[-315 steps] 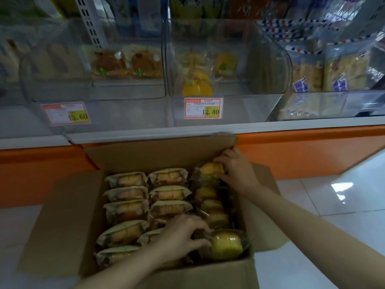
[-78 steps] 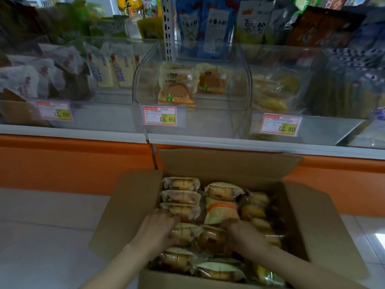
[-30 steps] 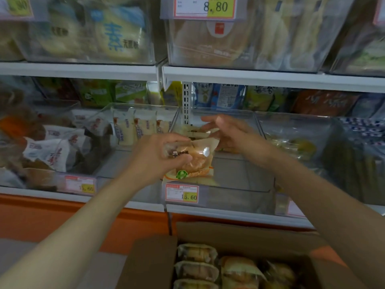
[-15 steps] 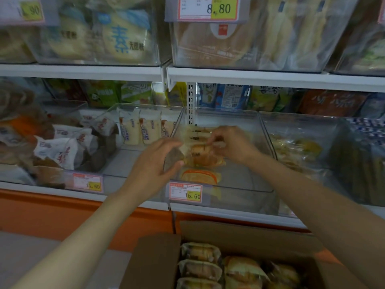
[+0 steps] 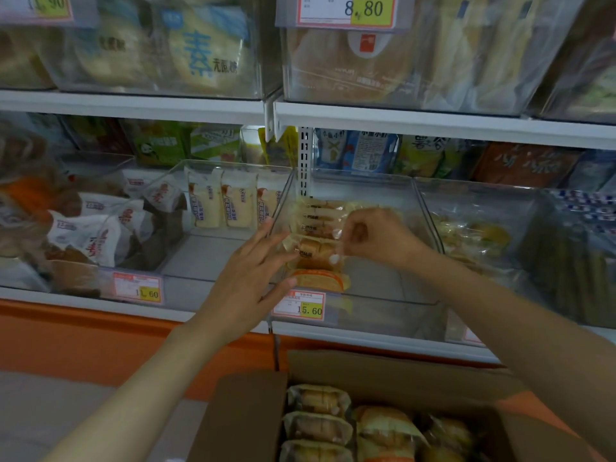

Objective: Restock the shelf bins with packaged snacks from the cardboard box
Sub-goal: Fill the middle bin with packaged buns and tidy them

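Observation:
A clear plastic shelf bin (image 5: 366, 296) with a 15.60 price tag holds a row of packaged cakes (image 5: 315, 225) along its left side. My right hand (image 5: 376, 236) is inside the bin and pinches the edge of the frontmost upright cake packet (image 5: 315, 256). My left hand (image 5: 253, 278) is at the bin's left front corner, fingers straight, just touching the packets. Below, the open cardboard box (image 5: 246, 418) holds several more wrapped cakes (image 5: 318, 400).
Neighbouring clear bins hold white bread packets (image 5: 220, 203) to the left and yellow snacks (image 5: 480, 235) to the right. An upper shelf (image 5: 400, 120) with more bins hangs above. An orange base panel (image 5: 83, 331) runs under the shelf.
The cake my hands carried now stands in the bin's row. My left hand has let go and opened. My right hand has reached deeper into the bin.

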`<move>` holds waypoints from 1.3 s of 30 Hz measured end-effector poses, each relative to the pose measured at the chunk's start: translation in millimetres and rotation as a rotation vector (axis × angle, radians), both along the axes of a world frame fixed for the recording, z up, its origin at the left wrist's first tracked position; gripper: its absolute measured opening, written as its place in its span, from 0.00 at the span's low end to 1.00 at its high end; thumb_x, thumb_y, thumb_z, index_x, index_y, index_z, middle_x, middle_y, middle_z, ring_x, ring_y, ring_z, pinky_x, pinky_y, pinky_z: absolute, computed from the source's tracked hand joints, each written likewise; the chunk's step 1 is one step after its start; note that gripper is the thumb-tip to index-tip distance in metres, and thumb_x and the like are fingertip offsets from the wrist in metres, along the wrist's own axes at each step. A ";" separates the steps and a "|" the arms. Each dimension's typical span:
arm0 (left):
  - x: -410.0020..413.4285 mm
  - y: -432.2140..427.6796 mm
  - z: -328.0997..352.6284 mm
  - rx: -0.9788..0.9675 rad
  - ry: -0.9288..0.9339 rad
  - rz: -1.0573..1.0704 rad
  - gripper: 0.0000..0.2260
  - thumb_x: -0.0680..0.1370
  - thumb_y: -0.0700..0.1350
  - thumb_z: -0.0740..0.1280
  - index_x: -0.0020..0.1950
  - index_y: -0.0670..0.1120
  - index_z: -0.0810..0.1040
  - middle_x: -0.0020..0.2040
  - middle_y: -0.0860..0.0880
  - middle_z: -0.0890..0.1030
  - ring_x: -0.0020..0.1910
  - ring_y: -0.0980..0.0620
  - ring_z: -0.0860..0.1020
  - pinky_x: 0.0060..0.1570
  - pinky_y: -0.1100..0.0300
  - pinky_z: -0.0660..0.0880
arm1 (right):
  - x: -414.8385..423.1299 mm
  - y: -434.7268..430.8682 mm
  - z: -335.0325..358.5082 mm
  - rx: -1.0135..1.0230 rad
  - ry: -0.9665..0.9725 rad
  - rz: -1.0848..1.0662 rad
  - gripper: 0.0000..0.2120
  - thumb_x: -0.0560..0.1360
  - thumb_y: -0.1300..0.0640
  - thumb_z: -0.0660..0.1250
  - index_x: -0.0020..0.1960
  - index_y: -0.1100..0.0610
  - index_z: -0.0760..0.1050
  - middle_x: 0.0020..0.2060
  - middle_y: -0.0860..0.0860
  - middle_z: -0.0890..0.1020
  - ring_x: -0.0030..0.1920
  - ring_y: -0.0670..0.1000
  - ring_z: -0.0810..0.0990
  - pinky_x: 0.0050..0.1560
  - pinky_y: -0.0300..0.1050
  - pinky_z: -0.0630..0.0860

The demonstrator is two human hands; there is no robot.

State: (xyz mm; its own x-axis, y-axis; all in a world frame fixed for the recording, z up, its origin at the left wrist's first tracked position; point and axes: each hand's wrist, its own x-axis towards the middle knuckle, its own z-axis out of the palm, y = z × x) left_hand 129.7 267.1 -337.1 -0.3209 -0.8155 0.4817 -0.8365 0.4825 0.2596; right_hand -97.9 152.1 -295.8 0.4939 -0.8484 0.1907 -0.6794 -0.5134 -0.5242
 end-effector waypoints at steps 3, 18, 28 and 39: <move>-1.9 2.2 -2.2 -0.003 0.013 0.003 0.24 0.80 0.58 0.54 0.66 0.45 0.75 0.76 0.47 0.63 0.78 0.49 0.47 0.73 0.42 0.58 | 5.5 8.3 -5.1 0.486 0.320 0.063 0.08 0.72 0.52 0.73 0.41 0.56 0.79 0.43 0.52 0.84 0.35 0.46 0.81 0.38 0.41 0.80; -3.6 1.1 -1.2 0.013 0.030 0.025 0.24 0.79 0.59 0.53 0.67 0.48 0.75 0.75 0.49 0.64 0.78 0.50 0.47 0.73 0.43 0.57 | 21.8 8.5 -8.9 0.904 -0.418 -0.125 0.17 0.78 0.56 0.65 0.63 0.65 0.72 0.40 0.60 0.85 0.39 0.53 0.85 0.40 0.44 0.83; -3.7 3.4 -1.2 0.035 -0.038 0.058 0.26 0.79 0.60 0.49 0.71 0.50 0.70 0.78 0.50 0.58 0.78 0.52 0.42 0.74 0.45 0.55 | 20.3 3.2 -28.0 0.435 -0.129 -0.118 0.11 0.68 0.55 0.77 0.33 0.59 0.79 0.31 0.56 0.84 0.33 0.52 0.85 0.41 0.46 0.83; -3.3 5.3 -10.8 -0.029 -0.143 0.103 0.23 0.81 0.57 0.51 0.66 0.48 0.76 0.77 0.48 0.59 0.78 0.48 0.44 0.72 0.43 0.58 | 19.0 14.9 -30.3 0.568 -0.247 -0.164 0.10 0.72 0.62 0.73 0.34 0.65 0.80 0.25 0.52 0.82 0.27 0.46 0.82 0.31 0.37 0.81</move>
